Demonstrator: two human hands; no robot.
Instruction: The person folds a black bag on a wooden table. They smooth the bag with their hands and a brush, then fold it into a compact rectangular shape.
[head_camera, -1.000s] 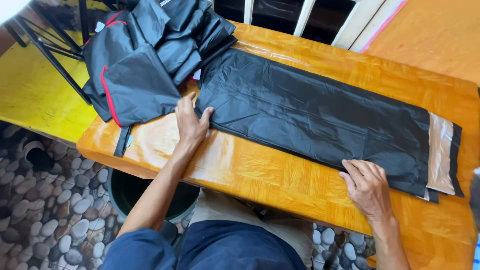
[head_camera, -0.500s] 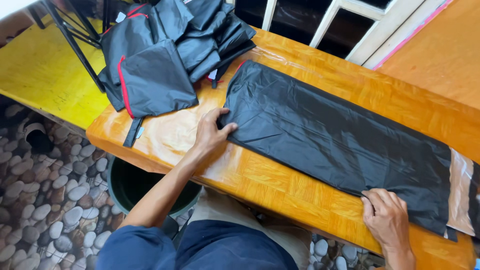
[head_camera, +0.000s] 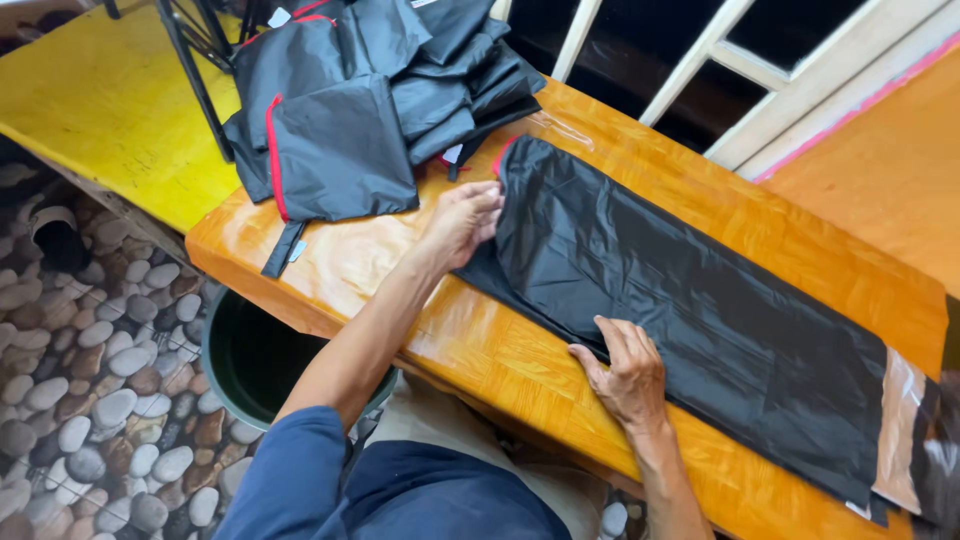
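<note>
— What takes up most of the view?

— A glossy orange wooden tabletop (head_camera: 560, 370), running from the near left to the far right. Left of it lies a yellow surface (head_camera: 110, 110), and below, at the near left, a floor of rounded pebbles (head_camera: 90, 400).

— And on the tabletop?

— A long black fabric piece (head_camera: 690, 310) lies flat along it, stretching from about the middle out to the right edge. At its right end a pale tan strip (head_camera: 900, 430) shows beside the black cloth.

— Anything else in black?

— A pile of folded black fabric pieces with red trim (head_camera: 360, 110) sits at the far left end of the tabletop, partly over the yellow surface. It lies just beside the long piece; whether they touch I cannot tell.

— Where are the hands?

— The left hand (head_camera: 465, 220) is at the left end of the long piece, fingers (head_camera: 488, 205) extended against its edge — flat rather than closed, and I cannot tell whether they pinch the cloth. The right hand (head_camera: 625, 370) rests on the near edge of the same piece, around its middle, fingers (head_camera: 615, 335) spread open and pressed flat on the fabric, gripping nothing.

— Anything smaller nearby?

— A dark green bucket (head_camera: 250, 355) stands on the pebbles under the near left edge of the tabletop, just beside the person's blue sleeve (head_camera: 290, 470).
</note>
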